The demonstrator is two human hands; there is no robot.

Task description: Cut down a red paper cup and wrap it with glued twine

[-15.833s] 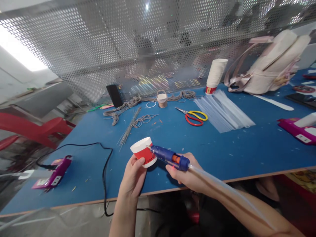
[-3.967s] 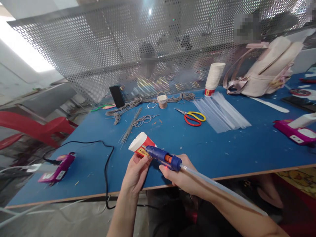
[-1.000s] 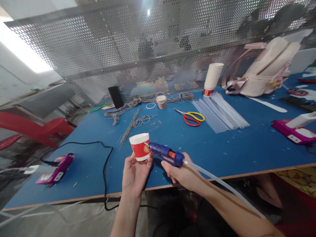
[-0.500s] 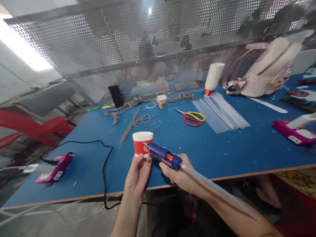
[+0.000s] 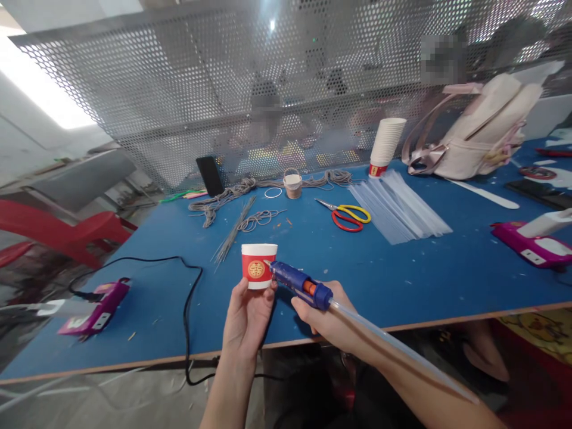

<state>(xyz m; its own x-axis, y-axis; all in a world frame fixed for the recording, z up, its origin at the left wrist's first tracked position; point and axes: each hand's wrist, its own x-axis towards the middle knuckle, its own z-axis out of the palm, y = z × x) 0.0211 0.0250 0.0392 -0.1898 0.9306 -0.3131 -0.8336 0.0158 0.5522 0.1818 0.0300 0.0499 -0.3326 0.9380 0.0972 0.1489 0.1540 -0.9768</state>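
Your two hands are apart from each other, each closed on its own thing. Your left hand (image 5: 250, 313) grips a paper cup (image 5: 256, 271) low down, thumb at its left side and fingertips at its lower right. The cup is upright, held over the near part of the blue worktop (image 5: 384, 268), with a red band, a gold emblem facing you, and white above and below. Your right hand (image 5: 328, 316) is wrapped around a blue glue gun (image 5: 295, 277), whose nozzle points left at the red band, just right of the emblem; you cannot tell from here whether the tip touches. A long clear glue stick (image 5: 397, 341) runs from the back of the gun along your right forearm.

Beyond the cup, to the left, lie a bundle of thin wires (image 5: 233, 233) and a loose coil of grey cord (image 5: 260, 221). Farther off stands a small bucket (image 5: 294, 189) with an arched handle, a white ring (image 5: 273, 197) just left of it. To the right you have scissors (image 5: 336, 208) with one red and one yellow handle, then clear strips (image 5: 400, 208) spread near a leaning stack of cups (image 5: 386, 143). A pale backpack (image 5: 478, 140) sits at the far right.
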